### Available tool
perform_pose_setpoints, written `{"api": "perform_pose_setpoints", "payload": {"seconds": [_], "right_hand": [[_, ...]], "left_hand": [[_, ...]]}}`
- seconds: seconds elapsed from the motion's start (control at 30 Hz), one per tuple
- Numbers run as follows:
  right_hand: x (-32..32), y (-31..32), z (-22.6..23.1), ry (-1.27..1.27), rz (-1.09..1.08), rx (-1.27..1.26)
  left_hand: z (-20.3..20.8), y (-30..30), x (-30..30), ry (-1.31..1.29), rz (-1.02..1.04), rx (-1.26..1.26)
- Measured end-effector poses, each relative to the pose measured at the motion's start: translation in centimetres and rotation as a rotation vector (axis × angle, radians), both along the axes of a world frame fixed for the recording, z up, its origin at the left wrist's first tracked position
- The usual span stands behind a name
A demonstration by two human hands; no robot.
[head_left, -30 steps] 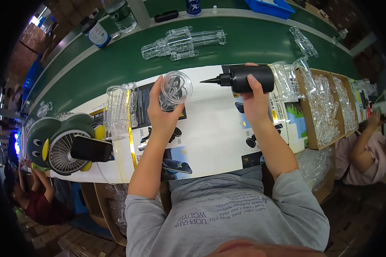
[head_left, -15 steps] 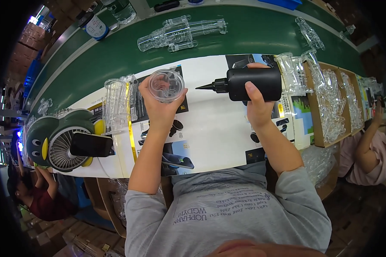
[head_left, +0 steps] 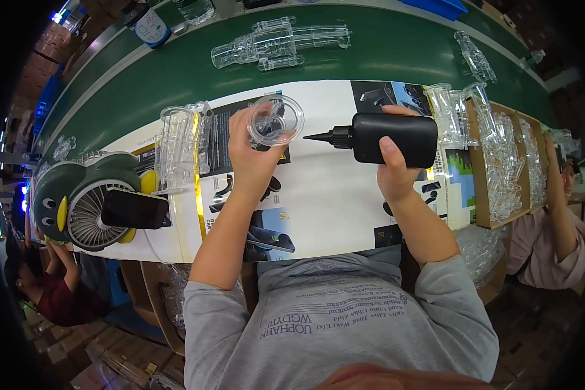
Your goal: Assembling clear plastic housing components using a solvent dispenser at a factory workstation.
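Left hand (head_left: 250, 153) curls loosely around a clear, round-rimmed plastic cup (head_left: 276, 121); the right hand (head_left: 398, 179) is closed on a smooth black bottle (head_left: 400, 134), its tapered nozzle (head_left: 331, 137) just beside the cup, though depth is hard to judge. The step looks like lining them up; closing that gap would call for steady wrists. Below lies printed card (head_left: 331, 214); outward, glassy tubes (head_left: 175, 149) and green tabletop (head_left: 396, 49).

The black bottle (head_left: 396, 140) partly hides the right hand (head_left: 396, 177) — the top edge crops a blue tray (head_left: 439, 8).
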State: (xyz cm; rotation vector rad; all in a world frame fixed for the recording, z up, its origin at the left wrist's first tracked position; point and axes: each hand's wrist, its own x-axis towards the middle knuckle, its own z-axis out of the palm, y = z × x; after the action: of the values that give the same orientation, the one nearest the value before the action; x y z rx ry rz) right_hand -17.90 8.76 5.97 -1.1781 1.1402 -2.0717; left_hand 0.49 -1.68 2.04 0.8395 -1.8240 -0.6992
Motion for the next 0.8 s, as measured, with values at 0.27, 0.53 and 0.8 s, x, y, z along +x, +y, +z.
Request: {"api": "perform_pose_setpoints", "payload": {"seconds": [0.27, 0.53, 0.8], "right_hand": [[0.03, 0.28, 0.26, -0.021, 0.034, 0.167], [-0.05, -0.04, -0.62, -0.036, 0.1, 0.113], [0.17, -0.06, -0.72, -0.03, 0.095, 0.102]], "left_hand": [[0.74, 1.09, -0.86, 0.239, -0.044, 0.135], [0.49, 1.07, -0.96, 0.132, -0.028, 0.124], [0.42, 1.1, -0.89, 0.148, -0.027, 0.126]]}}
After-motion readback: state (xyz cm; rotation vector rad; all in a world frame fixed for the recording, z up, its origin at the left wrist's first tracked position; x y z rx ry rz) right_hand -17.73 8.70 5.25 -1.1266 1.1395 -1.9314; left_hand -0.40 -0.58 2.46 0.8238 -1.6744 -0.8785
